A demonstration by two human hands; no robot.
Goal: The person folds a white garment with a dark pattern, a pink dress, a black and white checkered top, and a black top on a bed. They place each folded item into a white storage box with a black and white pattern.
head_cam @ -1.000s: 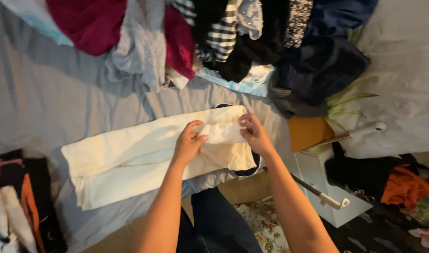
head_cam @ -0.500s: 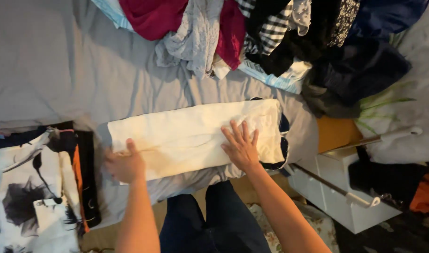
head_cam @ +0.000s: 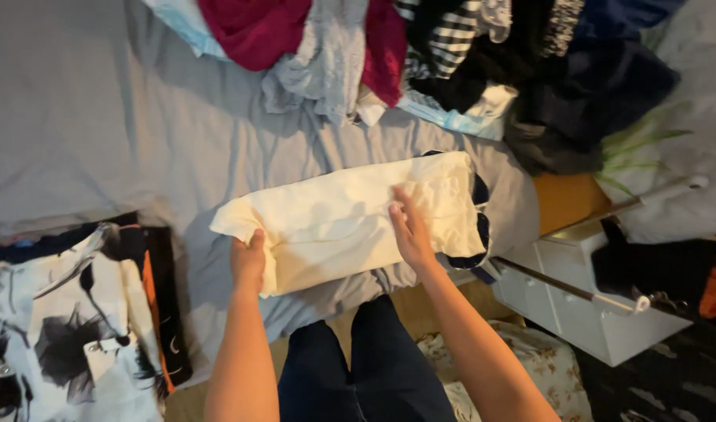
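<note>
A cream garment [head_cam: 350,223] with a dark trim at its right end lies folded lengthwise on the grey bedsheet [head_cam: 100,133]. My left hand [head_cam: 248,262] grips its left end, which is lifted and curling inward. My right hand [head_cam: 411,227] lies flat on the garment's right half, fingers spread, pressing it down.
A heap of unfolded clothes [head_cam: 420,55] in red, grey, striped and dark fabrics lies at the far edge. Folded clothes [head_cam: 69,320], black-and-white patterned with orange, sit at the lower left. A white drawer unit [head_cam: 600,297] stands to the right of the bed.
My left hand went from the garment's middle to its left end, took hold of it and now brings it inward. My right hand stays pressed on the right half.
</note>
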